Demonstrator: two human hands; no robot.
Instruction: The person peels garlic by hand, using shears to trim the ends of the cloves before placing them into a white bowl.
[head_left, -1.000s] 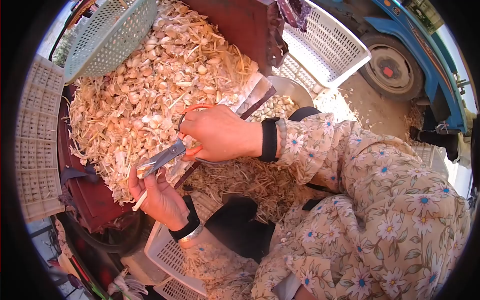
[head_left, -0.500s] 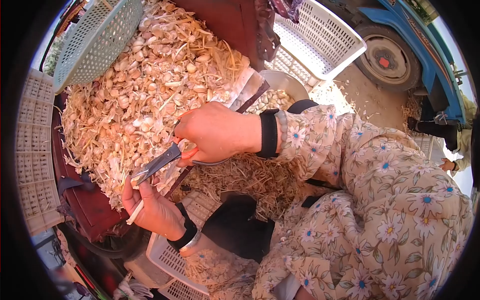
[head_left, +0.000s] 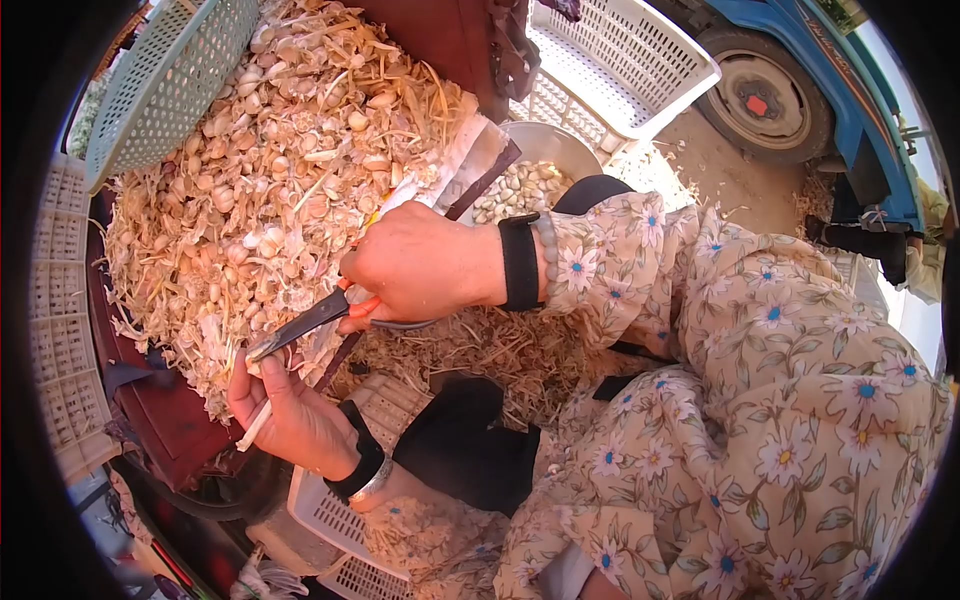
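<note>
My right hand (head_left: 425, 262) is closed around the orange handles of a pair of scissors (head_left: 308, 322). Their dark blades point down and left, with the tips at the fingertips of my left hand (head_left: 312, 432). Pinched in those left fingers is a garlic stalk (head_left: 256, 425), its pale end sticking out below. The garlic at the blade tips is mostly hidden by fingers and blades. Just beyond both hands lies a heap of garlic (head_left: 240, 200), loose cloves and bulbs mixed with dry skins and stalks.
A metal bowl (head_left: 570, 145) of cloves stands behind my right wrist. Around the heap are a pale green basket (head_left: 165, 95), a white crate (head_left: 625, 60) and a stacked crate (head_left: 65, 320). Dry stalks (head_left: 480, 350) lie below my right arm. A blue vehicle (head_left: 865, 110) stands behind.
The whole view has shifted slightly, so the heap and both hands sit a little farther left. Both hands keep the same grip, with the scissor tips still at the left fingertips.
</note>
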